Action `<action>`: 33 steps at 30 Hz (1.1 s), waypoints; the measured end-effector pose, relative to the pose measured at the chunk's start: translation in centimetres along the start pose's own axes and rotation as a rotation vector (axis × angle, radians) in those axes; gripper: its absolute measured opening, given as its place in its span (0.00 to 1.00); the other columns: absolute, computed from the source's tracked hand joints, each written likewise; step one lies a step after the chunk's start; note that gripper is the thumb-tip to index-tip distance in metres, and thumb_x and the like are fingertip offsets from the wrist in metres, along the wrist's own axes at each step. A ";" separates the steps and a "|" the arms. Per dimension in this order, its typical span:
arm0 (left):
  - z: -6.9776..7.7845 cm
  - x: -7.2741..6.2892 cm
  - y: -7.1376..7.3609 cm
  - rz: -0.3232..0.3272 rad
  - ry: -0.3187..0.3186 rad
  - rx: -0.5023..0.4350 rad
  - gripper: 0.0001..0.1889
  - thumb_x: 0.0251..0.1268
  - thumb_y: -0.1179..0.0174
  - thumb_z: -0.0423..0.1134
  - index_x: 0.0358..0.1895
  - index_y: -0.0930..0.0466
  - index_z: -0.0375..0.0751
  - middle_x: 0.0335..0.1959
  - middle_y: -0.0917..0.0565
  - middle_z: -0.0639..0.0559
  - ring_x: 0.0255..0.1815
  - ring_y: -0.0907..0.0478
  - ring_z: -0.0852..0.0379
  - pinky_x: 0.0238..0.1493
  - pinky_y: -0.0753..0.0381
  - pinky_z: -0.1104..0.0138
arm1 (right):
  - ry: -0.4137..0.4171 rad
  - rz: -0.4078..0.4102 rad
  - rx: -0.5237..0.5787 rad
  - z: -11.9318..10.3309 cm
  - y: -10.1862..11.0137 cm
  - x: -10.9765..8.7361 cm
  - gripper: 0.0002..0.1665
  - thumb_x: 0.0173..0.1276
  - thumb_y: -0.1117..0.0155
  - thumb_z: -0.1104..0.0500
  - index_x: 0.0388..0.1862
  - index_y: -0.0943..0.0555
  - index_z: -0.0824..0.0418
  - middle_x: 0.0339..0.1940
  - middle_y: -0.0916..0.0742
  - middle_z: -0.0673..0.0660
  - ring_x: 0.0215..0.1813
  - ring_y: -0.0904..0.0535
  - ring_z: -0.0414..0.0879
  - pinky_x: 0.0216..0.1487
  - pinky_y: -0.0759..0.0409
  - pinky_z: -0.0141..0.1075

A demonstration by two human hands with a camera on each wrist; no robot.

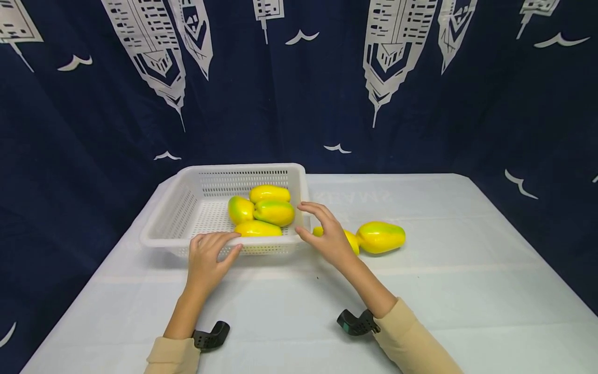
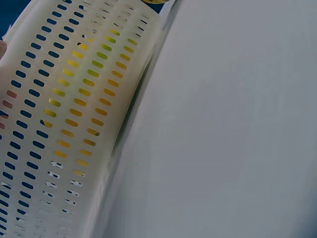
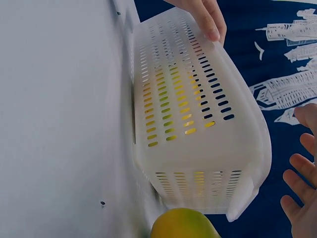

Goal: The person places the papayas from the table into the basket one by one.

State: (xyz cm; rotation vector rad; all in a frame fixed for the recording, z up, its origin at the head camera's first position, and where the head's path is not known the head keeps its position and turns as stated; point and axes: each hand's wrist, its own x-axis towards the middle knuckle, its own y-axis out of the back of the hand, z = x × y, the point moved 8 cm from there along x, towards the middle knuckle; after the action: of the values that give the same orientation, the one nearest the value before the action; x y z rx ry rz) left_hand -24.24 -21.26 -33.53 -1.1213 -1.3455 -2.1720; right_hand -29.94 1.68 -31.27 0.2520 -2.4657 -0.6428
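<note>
Nearest me are my beige sleeves (image 1: 174, 357), with a black device (image 1: 215, 336) strapped at each wrist, above the white worktop (image 1: 280, 311). My left grip (image 1: 205, 262) is closed over the near rim of a white slotted basket (image 1: 163, 242), fingers hooked inside and thumb against the outer wall. My right grip (image 1: 329, 239) is wide, fingers spread and gently curved, with nothing in it; it hovers just beside the basket's right end.

Partly hidden behind that right grip lies a yellow fruit (image 1: 352, 242) on the worktop, and right of it a plumper yellow-green fruit (image 1: 382, 237). Inside the basket, toward its right half, four more cluster: the near fruit (image 1: 258, 229) just beyond my left fingertips, the left fruit (image 1: 240, 210), the middle fruit (image 1: 274, 213) and the far fruit (image 1: 269, 193).

Beyond the basket, on the worktop's far right, runs pale lettering (image 1: 357, 196), too faint for me to read. Behind hangs a navy cloth (image 1: 275, 114) printed with upside-down white towers.
</note>
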 end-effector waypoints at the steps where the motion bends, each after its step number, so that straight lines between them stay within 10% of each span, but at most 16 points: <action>1: 0.0 0.0 0.0 0.000 -0.002 0.000 0.13 0.48 0.36 0.43 0.39 0.19 0.46 0.36 0.15 0.49 0.41 0.23 0.49 0.50 0.40 0.54 | 0.003 -0.001 -0.003 0.0 0.1 -0.1 0.26 0.59 0.37 0.56 0.57 0.28 0.54 0.61 0.26 0.51 0.66 0.34 0.45 0.67 0.37 0.44; 33: 0.1 -0.1 0.0 -0.001 -0.004 -0.007 0.13 0.49 0.37 0.43 0.40 0.19 0.46 0.37 0.15 0.49 0.41 0.23 0.49 0.50 0.40 0.54 | -0.025 0.063 -0.066 1.5 4.0 -3.3 0.24 0.58 0.36 0.56 0.55 0.26 0.52 0.63 0.27 0.49 0.67 0.36 0.48 0.64 0.38 0.52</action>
State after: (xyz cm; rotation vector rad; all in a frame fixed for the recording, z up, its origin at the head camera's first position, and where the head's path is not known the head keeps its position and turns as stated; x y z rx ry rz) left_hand -24.16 -21.19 -33.58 -1.1276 -1.3417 -2.1780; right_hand -28.27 6.73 -31.91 0.1401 -2.4609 -0.7035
